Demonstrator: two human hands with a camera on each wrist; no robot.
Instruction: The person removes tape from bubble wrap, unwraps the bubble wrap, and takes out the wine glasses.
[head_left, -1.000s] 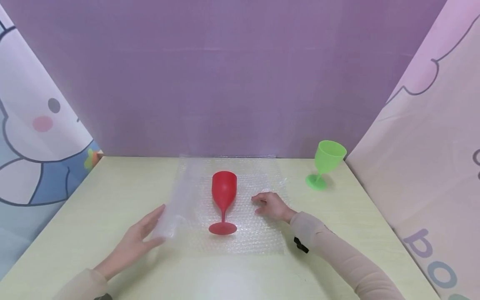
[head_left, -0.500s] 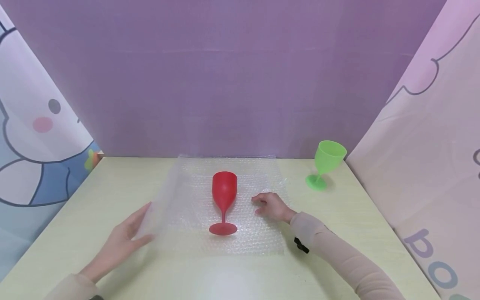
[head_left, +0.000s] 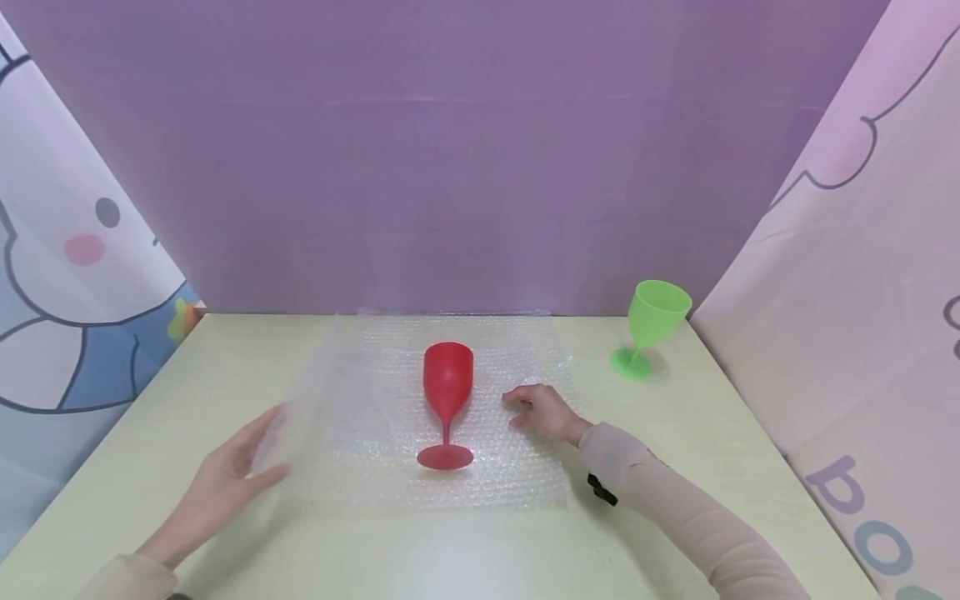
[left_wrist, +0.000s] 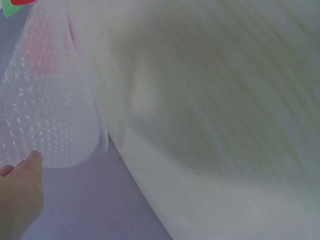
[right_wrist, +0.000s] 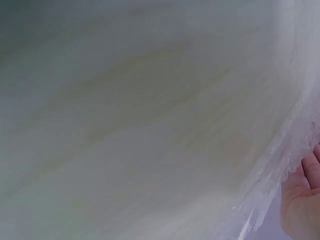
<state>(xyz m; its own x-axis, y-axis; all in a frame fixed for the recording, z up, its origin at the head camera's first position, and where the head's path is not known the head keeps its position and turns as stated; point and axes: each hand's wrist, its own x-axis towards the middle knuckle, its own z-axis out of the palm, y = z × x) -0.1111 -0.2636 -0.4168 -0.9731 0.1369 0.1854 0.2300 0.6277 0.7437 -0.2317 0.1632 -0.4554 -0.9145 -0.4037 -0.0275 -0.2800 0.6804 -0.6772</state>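
A red plastic goblet (head_left: 448, 379) lies on its side on a sheet of bubble wrap (head_left: 360, 458), foot towards me. Left of the goblet, my left hand (head_left: 213, 487) is at the raised left flap of the wrap. Its fingers are nearly straight and the thumb is spread away from them; the fingertips touch the film's edge. The left wrist view shows this hand (left_wrist: 22, 192) beside the bubbly film (left_wrist: 55, 115). To the goblet's right, my right hand (head_left: 546, 412) rests over the wrap with loosely bent fingers, apart from the goblet.
A green goblet (head_left: 656, 312) stands upright at the table's back right. The pale table (head_left: 450, 558) ends against a purple backdrop (head_left: 450, 167), with printed cloth panels (head_left: 847, 333) at both sides.
My left hand has moved left and slightly down, and the wrap's left flap has spread out leftward with it. The right hand and both goblets hold their places.
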